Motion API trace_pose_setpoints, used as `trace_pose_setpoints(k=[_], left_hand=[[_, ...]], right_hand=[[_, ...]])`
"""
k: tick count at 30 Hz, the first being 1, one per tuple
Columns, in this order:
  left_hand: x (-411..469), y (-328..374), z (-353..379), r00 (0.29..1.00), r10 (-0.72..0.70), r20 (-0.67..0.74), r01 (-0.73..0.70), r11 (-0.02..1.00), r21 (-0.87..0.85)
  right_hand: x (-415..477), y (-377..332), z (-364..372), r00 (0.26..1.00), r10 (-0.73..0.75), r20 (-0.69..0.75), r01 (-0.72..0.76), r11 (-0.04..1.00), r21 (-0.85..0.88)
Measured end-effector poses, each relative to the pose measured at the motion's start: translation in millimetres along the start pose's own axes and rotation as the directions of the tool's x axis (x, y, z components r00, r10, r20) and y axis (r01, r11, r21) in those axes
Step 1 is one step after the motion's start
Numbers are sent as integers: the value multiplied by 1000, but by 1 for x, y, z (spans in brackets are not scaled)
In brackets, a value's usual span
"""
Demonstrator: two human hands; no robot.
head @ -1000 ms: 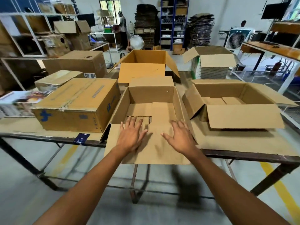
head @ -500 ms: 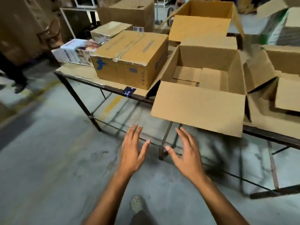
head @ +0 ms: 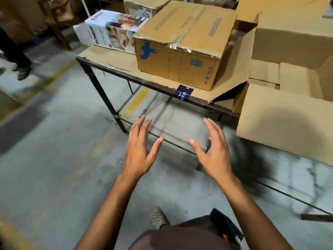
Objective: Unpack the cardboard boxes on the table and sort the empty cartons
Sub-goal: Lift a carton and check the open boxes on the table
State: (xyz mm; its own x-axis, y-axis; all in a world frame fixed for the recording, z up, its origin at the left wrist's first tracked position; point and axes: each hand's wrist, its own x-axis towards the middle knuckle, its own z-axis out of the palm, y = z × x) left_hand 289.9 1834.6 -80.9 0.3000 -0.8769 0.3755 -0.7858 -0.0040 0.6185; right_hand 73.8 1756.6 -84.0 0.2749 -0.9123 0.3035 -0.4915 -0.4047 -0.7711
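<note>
Hands, left (head: 139, 152) and right (head: 215, 152), outstretched, fingers spread, grip empty, below table (head: 100, 82).

The white printed carton (head: 108, 31) at the far left of the counter (head: 115, 58) carries the word "BOMBAY" in dark capitals along its side edge; the smaller print beside it is too blurred to read. The taped brown box (head: 182, 47) shows a blue bird-like mark and a small blue label, neither legible, and the dark sticker (head: 183, 92) on the counter's front edge has white lettering that cannot be made out.
</note>
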Motion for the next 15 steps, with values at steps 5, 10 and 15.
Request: trace_pose_setpoints(k=[5,10,15], left_hand=[[71,-31,-25,998,58,7,-58,998,11],[160,-53,-21,995,104,-4,-104,994,32],[258,-64,-5,984,179,5,-179,981,70]], right_hand=[[54,-28,32,1000,23,-18,-23,1000,-9],[131,-43,40,995,53,-87,-54,999,-4],[219,-34,36,982,-5,-190,3,1000,-13]])
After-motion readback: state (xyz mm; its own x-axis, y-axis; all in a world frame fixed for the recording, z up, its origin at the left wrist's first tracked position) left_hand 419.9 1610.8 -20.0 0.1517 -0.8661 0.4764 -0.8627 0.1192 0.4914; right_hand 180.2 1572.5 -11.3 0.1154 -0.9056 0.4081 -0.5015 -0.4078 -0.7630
